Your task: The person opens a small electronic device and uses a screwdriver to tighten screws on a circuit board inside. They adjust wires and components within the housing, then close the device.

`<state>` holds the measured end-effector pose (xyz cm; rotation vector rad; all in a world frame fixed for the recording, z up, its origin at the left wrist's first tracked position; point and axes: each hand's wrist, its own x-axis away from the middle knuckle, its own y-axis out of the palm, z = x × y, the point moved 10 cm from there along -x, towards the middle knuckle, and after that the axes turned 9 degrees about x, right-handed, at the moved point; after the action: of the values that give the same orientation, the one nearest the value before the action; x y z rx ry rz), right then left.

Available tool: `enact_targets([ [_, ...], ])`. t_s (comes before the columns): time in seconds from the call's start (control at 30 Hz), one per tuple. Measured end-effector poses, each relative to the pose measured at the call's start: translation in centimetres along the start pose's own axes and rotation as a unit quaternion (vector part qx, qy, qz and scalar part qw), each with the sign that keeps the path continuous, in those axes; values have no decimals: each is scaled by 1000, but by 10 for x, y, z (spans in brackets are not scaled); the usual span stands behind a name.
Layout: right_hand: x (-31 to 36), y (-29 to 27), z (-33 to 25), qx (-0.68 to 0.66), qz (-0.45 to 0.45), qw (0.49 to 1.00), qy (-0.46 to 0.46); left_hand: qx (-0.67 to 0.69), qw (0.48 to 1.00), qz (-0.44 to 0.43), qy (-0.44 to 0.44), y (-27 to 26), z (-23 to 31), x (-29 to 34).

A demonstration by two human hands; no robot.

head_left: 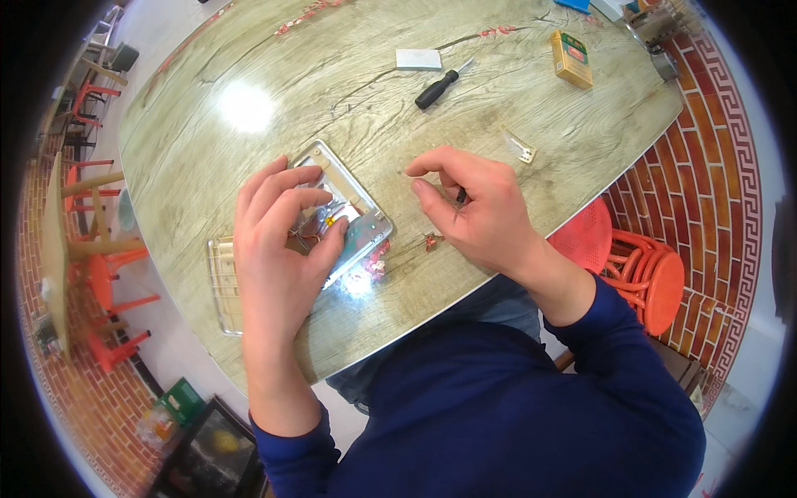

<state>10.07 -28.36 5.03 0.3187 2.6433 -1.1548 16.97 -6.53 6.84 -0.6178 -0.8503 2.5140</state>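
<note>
My left hand [282, 224] curls over an opened device casing [353, 187], a shallow pale shell with a metallic rim. Thin coloured wires [309, 226] and a small yellow part [330, 222] show between its thumb and fingers. My right hand [477, 199] is off to the right of the casing, thumb and index finger drawn together in a pinch. Something dark and slim [461, 197] shows within its curled fingers; its kind is hidden. A small coppery part [431, 241] lies on the table below that hand. Partly under my left forearm sits a pale slatted panel [224, 286].
On the wood-patterned table [315, 100] lie a black-handled screwdriver [437, 89], a white block [418, 60], a yellow-green box [571, 60] and a small clear-and-white piece [520, 148]. Red stools [656, 278] stand to the right, with red chairs [108, 282] at left.
</note>
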Motion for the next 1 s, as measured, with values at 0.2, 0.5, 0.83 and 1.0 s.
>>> enact_targets([
  [0.2,-8,0,-7,32,46,997,-45,3,1000,-18,-25,2,0,1],
  [0.5,-11,13,-10,103,-41,992,-68,74,986,147,-18,-50,-17,7],
  [0.83,-15,11,-12,67,-36,996,-53,136,944,296,-47,-102,-49,29],
  [1.0,-7,24,-40,-2,-118,992,-50,71,992,96,-25,-66,-29,16],
])
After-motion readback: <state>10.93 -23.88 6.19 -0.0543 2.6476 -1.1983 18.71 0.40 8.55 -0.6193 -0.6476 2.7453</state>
